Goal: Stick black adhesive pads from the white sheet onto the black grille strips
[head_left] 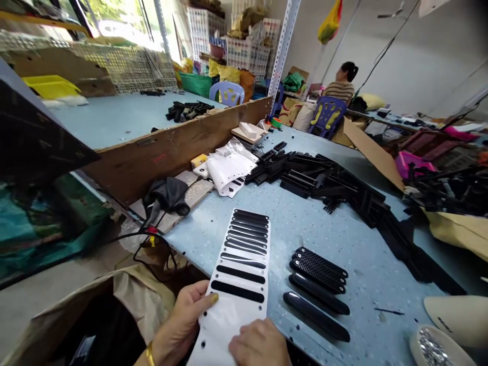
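Observation:
A white sheet of black strip stickers (238, 278) slants up from the bottom edge, its far end over the blue table. My left hand (188, 315) pinches the sheet's left edge, thumb on top. Curled fingers of my right hand (261, 343) lie closed against the sheet's lower part; their tips are partly hidden and slightly blurred. To the right lie two smooth, glossy black handle-shaped pieces (316, 316), side by side. Just beyond them, several black pieces with a cross-hatched texture (318, 269) are lined up touching.
Long black parts (335, 185) form a heap across the table's far and right side. White sheets (231, 170) and a dark cloth (168, 195) lie by the wooden partition (183, 147). A bowl of small shiny metal pieces (432, 348) stands lower right. A person (341, 86) sits far back.

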Tool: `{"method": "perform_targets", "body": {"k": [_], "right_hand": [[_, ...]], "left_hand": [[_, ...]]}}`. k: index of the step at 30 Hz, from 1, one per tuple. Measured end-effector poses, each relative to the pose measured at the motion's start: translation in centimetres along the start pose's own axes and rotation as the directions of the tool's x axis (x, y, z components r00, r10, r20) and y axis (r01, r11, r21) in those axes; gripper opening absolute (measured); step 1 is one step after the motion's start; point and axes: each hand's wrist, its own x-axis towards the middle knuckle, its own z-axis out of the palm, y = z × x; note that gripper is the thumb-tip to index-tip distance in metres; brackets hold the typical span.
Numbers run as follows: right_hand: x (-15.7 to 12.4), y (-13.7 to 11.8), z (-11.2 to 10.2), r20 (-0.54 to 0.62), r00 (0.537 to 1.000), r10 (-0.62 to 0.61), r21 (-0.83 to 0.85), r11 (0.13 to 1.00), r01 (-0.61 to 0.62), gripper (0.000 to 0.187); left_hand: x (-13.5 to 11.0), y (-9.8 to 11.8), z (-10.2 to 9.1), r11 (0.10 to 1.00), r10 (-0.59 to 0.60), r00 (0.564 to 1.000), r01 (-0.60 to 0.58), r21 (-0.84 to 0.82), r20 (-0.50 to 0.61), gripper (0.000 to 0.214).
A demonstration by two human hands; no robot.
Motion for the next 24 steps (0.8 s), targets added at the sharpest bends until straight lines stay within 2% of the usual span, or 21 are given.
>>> {"method": "perform_targets", "body": {"k": [1,2,4,5,10,14,16,18,21,23,24], "right_hand": [[1.2,0.1,-0.8,0.077,0.997,0.007,0.069,0.998,-0.013,0.031],[2.4,0.4,-1.4,0.101,0.992,0.073,0.117,0.989,-0.085,0.024],[4.7,1.2,-2.0,0.132,0.949,0.286,0.212,0.927,-0.309,0.019],[5.6,1.6,-1.9,0.134,0.934,0.332,0.236,0.905,-0.355,0.018],[6.5,2.7,0.1,0.185,0.922,0.342,0.189,0.908,-0.374,0.015],[6.3,2.9,-0.5,0.238,0.891,0.387,0.228,0.869,-0.439,0.015],[6.6,3.1,-0.9,0.266,0.86,0.435,0.279,0.82,-0.5,0.021],[6.9,3.4,-0.9,0.304,0.79,0.533,0.345,0.711,-0.613,0.031],[7.9,4.1,-0.9,0.337,0.616,0.712,0.483,0.43,-0.763,0.031],[9.1,4.8,-1.9,0.297,0.525,0.798,0.622,0.255,-0.74,0.03],[9.7,5.1,-2.8,0.247,0.497,0.832,0.688,0.21,-0.694,0.031]], "left_hand": [[0.0,-0.2,0.2,0.998,-0.022,1.0,0.023,-0.052,0.014,0.044],[0.0,-0.3,0.3,0.996,-0.037,0.999,0.039,-0.081,0.025,0.043],[0.1,-0.4,0.3,0.995,-0.043,0.999,0.046,-0.092,0.033,0.04],[0.2,-0.4,0.4,0.996,-0.033,0.999,0.036,-0.084,0.034,0.039],[1.1,0.3,1.5,0.998,0.064,0.997,-0.065,0.013,0.051,0.031],[2.2,0.4,2.3,0.995,0.089,0.991,-0.093,0.034,0.102,0.027],[2.8,0.2,2.4,0.994,0.093,0.99,-0.098,0.044,0.108,0.027],[3.2,0.0,2.3,0.994,0.081,0.99,-0.089,0.062,0.117,0.028],[3.7,-0.2,1.9,0.993,0.059,0.989,-0.072,0.097,0.133,0.031],[4.2,-0.3,1.5,0.982,0.093,0.987,-0.112,0.149,0.133,0.036],[4.6,-0.3,1.2,0.969,0.134,0.983,-0.157,0.191,0.126,0.038]]}}
